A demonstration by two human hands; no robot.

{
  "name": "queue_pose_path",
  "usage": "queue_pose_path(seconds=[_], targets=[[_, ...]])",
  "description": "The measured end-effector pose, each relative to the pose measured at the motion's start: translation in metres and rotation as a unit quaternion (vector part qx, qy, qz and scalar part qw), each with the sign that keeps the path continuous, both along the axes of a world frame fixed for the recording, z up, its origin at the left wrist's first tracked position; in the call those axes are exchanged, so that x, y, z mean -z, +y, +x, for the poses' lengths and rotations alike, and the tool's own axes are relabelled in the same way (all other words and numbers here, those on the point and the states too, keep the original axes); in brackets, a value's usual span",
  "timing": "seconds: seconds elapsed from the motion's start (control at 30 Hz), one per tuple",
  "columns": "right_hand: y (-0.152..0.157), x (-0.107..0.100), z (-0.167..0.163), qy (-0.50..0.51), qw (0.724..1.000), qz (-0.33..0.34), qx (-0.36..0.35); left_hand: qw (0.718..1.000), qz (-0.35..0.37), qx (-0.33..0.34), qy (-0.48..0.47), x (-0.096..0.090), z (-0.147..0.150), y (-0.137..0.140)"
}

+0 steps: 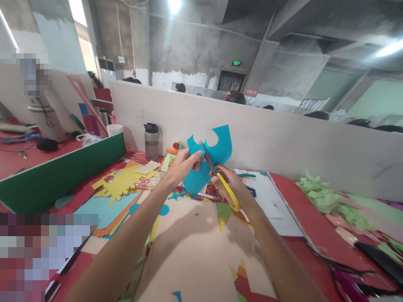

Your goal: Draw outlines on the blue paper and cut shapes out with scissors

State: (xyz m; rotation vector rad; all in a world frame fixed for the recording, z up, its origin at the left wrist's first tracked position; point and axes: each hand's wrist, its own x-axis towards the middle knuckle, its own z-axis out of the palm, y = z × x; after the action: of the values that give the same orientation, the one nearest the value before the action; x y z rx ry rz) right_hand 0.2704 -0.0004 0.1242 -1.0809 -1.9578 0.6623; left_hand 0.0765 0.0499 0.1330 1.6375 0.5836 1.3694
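Note:
My left hand [185,163] pinches a sheet of blue paper [223,144], held up above the desk. Rounded notches are cut into the sheet's upper edge. Yellow-handled scissors [228,191] are gripped in my right hand [231,182], their dark blades pointing up and left across the paper, close to my left fingers. Part of the right fingers is hidden behind the handles. Beneath my hands lies a large pale beige sheet [192,243]. Small blue scraps and a blue paper disc [164,209] lie near its far edge.
Yellow cut paper [119,182] and stacked coloured sheets [105,209] lie at left, by a green divider [69,176]. A bottle [151,140] stands against the white partition [283,138]. At right are a white board [267,205], crumpled green paper [327,197] and a black object [378,258].

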Motion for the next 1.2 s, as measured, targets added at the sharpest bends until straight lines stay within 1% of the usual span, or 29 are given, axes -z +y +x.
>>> queue_pose_path(seconds=[0.13,0.3,0.43,0.53,0.67,0.77,0.93,1.07,1.2], targets=[[0.001,0.002,0.000,0.000,1.000,-0.005,0.000,1.000,-0.001,0.001,0.018,-0.003,-0.005,-0.002],[0.002,0.005,0.000,0.004,1.000,-0.009,-0.015,1.000,0.000,0.010,0.028,-0.005,-0.008,-0.002],[0.001,0.005,0.000,0.004,1.000,-0.003,-0.017,0.999,0.007,0.028,0.040,-0.006,-0.010,-0.002],[0.001,0.005,-0.001,0.010,1.000,-0.014,-0.015,0.998,0.010,0.030,0.045,-0.006,-0.011,-0.002],[0.003,0.005,-0.001,0.017,0.999,-0.032,-0.013,0.998,-0.001,0.026,0.052,-0.006,-0.012,-0.002],[0.003,0.005,0.000,0.017,0.999,-0.031,-0.016,0.998,-0.004,0.036,0.061,-0.006,-0.015,-0.002],[-0.001,-0.002,0.003,-0.014,0.999,-0.032,-0.025,0.994,-0.015,0.055,0.094,-0.007,-0.020,0.000],[-0.002,-0.004,0.004,-0.023,0.998,-0.038,-0.034,0.993,-0.032,0.078,0.087,-0.006,-0.022,0.004],[0.003,0.000,0.005,0.002,0.998,-0.044,-0.036,0.992,-0.040,0.090,0.081,-0.003,-0.023,0.007]])
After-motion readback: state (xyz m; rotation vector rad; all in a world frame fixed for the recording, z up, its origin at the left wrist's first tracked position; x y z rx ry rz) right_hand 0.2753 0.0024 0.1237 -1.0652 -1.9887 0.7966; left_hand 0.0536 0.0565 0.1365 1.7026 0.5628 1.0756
